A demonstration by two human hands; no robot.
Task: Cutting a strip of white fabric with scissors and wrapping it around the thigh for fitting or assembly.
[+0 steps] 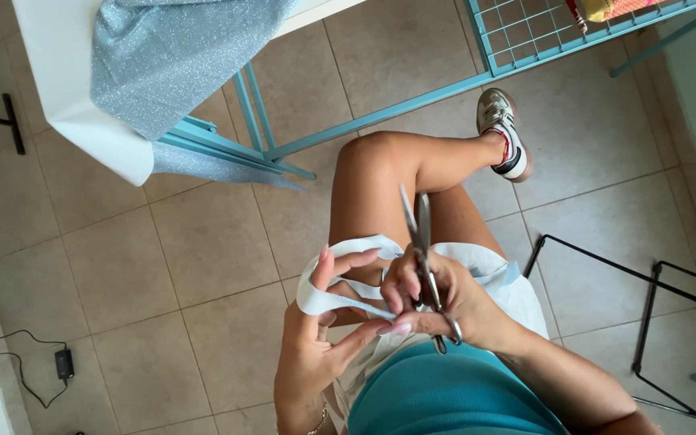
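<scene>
Head view shows my left hand (316, 342) pinching a white fabric strip (340, 278) looped over my lap, while my right hand (437, 298) grips scissors (422, 242) just beside it, blades pointing away, crossing its length.

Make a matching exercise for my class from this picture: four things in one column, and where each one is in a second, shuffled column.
Things:
1. scissors
2. white strip
3. sparkly blue fabric
4. black power adapter

Places:
A. draped over the white table edge
B. lying on the tiled floor, lower left
C. held in the right hand, blades pointing up
D. looped over the left hand

Pairs: 1-C, 2-D, 3-A, 4-B
</scene>
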